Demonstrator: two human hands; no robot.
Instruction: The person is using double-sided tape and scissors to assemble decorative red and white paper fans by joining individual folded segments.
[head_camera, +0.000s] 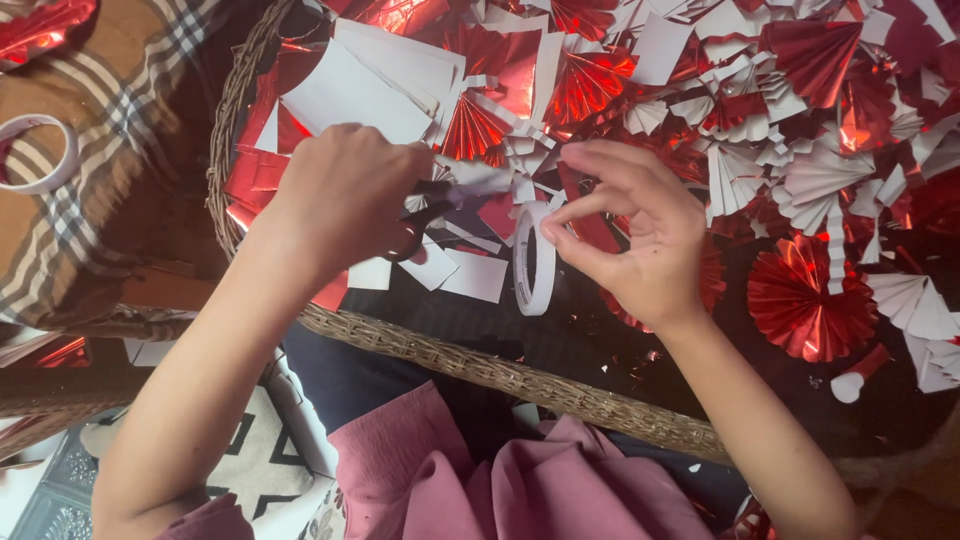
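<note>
- Two bare hands meet over a wide, round tray of woven brown wicker (470, 365).
- The right hand (640, 235) pinches a roll of white sticky tape (535, 262) at its top edge with thumb and first finger. The roll stands on its edge, near the front of the tray and between the two hands.
- That grip is nearly closed, with only the thin tape rim between the fingertips. The other fingers curl loosely above it.
- The left hand (345, 195) is wrapped around the handles of a pair of black scissors (430, 215). The blades point toward the right hand and the tape roll.
- That grip is tight on the handles. I cannot tell how far the blades are open, because they are blurred.
- Flat white paper pieces (470, 272) lie just under and beside the scissors.
- Shiny red foil fans, folded like little pleats (805, 295), lie to the right of the right hand. More red fans and white folded fans (735, 175) are piled at the back of the tray.
- Big white paper sheets (355, 90) rest at the back left, just above the left hand.
- Another white tape ring (35, 155) lies well apart on a brown checked cloth (90, 230) at the left.
- A pink cloth (510, 480) covers the person's lap at the bottom.
</note>
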